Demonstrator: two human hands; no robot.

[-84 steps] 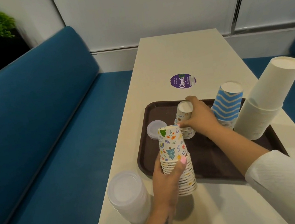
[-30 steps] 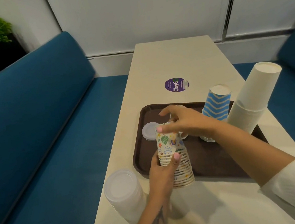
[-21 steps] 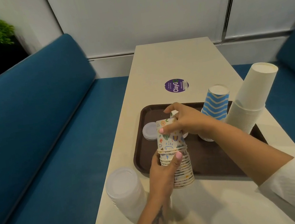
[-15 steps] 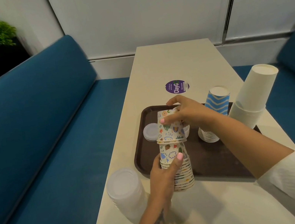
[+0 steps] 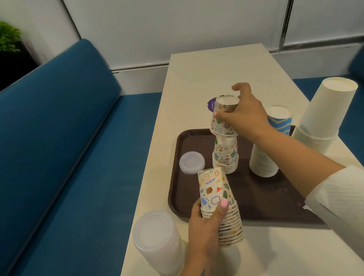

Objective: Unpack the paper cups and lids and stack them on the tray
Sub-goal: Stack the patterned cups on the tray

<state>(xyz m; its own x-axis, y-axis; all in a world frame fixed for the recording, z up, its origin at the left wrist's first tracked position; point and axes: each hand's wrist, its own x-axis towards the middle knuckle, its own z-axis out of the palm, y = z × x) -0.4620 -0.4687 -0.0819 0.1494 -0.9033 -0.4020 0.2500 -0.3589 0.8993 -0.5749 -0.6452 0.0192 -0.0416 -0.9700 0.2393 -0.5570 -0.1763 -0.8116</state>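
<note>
While the right hand (image 5: 242,117) pinches one patterned cup (image 5: 222,116) upside down, its grip closes round the cup's side just above a short stack of patterned cups (image 5: 226,158) that stands upside down on the brown tray (image 5: 258,199). The cup hangs clear of that stack, a little tilted. The left hand (image 5: 206,226) curls its fingers and thumb round a second, taller stack of patterned cups (image 5: 220,206), also upside down, held at the near edge of the tray; how many cups each stack has cannot be counted exactly.

On the tray there are also one small clear lid (image 5: 191,162) lying flat to the left of the short stack, and one stack of blue striped cups (image 5: 271,147), partly hidden behind the right forearm. Just off the tray's right edge leans one stack of large white cups (image 5: 324,116). On the bench (image 5: 217,69), near the left hand, stands one stack of clear lids (image 5: 157,240). A purple sticker (image 5: 211,105) peeks out behind the held cup. Blue seats (image 5: 42,161) run along both sides.
</note>
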